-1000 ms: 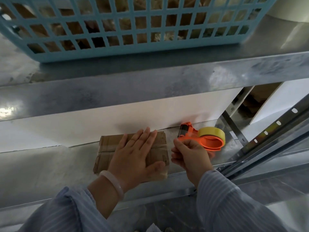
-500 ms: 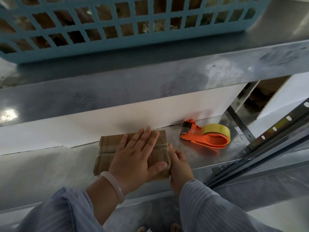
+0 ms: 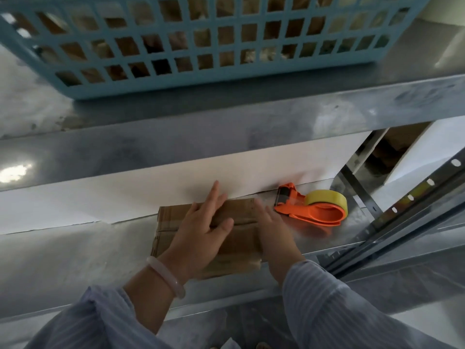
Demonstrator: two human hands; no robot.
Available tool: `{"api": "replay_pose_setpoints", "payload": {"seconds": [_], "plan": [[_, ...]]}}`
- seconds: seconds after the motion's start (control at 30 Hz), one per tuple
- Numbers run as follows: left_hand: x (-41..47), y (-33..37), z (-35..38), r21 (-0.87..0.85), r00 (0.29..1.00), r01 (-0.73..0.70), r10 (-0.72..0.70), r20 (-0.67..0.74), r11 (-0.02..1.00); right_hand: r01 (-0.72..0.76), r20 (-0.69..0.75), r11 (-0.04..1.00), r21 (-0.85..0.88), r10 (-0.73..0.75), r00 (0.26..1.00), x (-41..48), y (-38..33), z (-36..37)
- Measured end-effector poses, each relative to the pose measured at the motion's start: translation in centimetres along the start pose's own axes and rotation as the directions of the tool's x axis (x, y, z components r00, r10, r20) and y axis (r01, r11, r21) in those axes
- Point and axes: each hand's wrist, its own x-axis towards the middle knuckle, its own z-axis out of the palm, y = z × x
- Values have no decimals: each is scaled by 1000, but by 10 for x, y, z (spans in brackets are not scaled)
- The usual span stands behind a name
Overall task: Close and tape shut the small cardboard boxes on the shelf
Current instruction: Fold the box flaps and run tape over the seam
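Box (image 3: 236, 244): closed, flat on shelf (image 3: 75, 253)
Left hand (image 3: 201, 233): flat on top, fingers straight
Right hand (image 3: 274, 235): fingers straight against right side
Tape dispenser (image 3: 314, 207): just right of box; untouched

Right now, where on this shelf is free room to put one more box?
The bare shelf left of the cardboard box, between the white back panel and the front edge, is free. Right of the box is crowded: right hand, tape dispenser.

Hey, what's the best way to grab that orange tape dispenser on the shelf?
On the tape dispenser, grip the orange handle loop, coming from the front with the right hand. It lies flat on its side, loop facing the open edge of the shelf, roller head pointing at the back wall.
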Motion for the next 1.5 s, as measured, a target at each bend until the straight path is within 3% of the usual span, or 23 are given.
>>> {"api": "replay_pose_setpoints", "payload": {"seconds": [0.1, 0.17, 0.2, 0.27, 0.33, 0.4, 0.47, 0.8, 0.87, 0.93, 1.0, 1.07, 1.13, 1.17, 1.23, 1.27, 1.33, 1.43, 1.5], "plan": [[0, -1, -4, -192, 999, 41, -41, 5, 981, 76, 1, 950, -303, -79, 997, -3, -1, 16], [-4, 0, -12, -224, 998, 43, -53, -40, 974, 91, -3, 927, -363, -99, 995, -3, -2, 19], [-5, -3, -16, -182, 993, 39, -59, -106, 983, 84, 6, 926, -369, -88, 996, -3, -3, 17], [-10, -14, -25, 99, 961, 97, -67, -267, 990, 81, 28, 921, -381, -75, 997, -3, -5, 14], [-16, -26, -30, 193, 919, 280, -204, -338, 940, 87, 34, 919, -385, -79, 996, -5, -4, 13], [-21, -29, -33, -79, 867, 428, -434, -245, 900, 77, 23, 921, -382, -74, 997, -6, -3, 14], [-19, -29, -32, -279, 843, 450, -506, -180, 848, 66, 7, 925, -375, -69, 998, -8, -3, 16], [-20, -42, -34, -352, 872, 385, -461, -164, 853, 45, 26, 887, -459, -37, 999, -9, -10, 10], [-22, -44, -35, -483, 862, 352, -479, -167, 802, 15, 48, 933, -360, 2, 999, -11, -9, 8], [-25, -45, -35, -650, 841, 328, -525, -130, 686, -23, 58, 966, -258, 40, 998, -9, -7, 6], [-27, -47, -36, -707, 835, 328, -543, -93, 627, -8, 81, 955, -296, 33, 996, -9, -6, 4], [-31, -49, -38, -559, 890, 307, -440, -117, 770, 95, 110, 905, -414, -53, 993, -8, -5, 0], [-31, -57, -45, -241, 966, 193, -228, -126, 951, 274, 186, 778, -566, -204, 961, -10, -9, -4], [-29, -62, -50, -84, 989, 124, -130, -73, 989, 384, 275, 639, -667, -268, 923, -10, -13, -5], [-24, -66, -61, 140, 994, 53, -65, 86, 989, 527, 461, 331, -783, -261, 848, -7, -19, -7], [-22, -67, -64, 228, 990, 22, -53, 131, 973, 553, 505, 246, -796, -233, 831, -5, -21, -8], [-21, -66, -66, 296, 992, -25, -13, 125, 955, 564, 516, 220, -796, -238, 822, -1, -23, -9], [-22, -66, -64, 260, 998, -46, 33, 55, 964, 565, 506, 245, -788, -266, 821, -1, -20, -7], [-22, -65, -64, 222, 998, -47, 37, 52, 974, 565, 514, 195, -801, -260, 818, -2, -23, -8]]}}
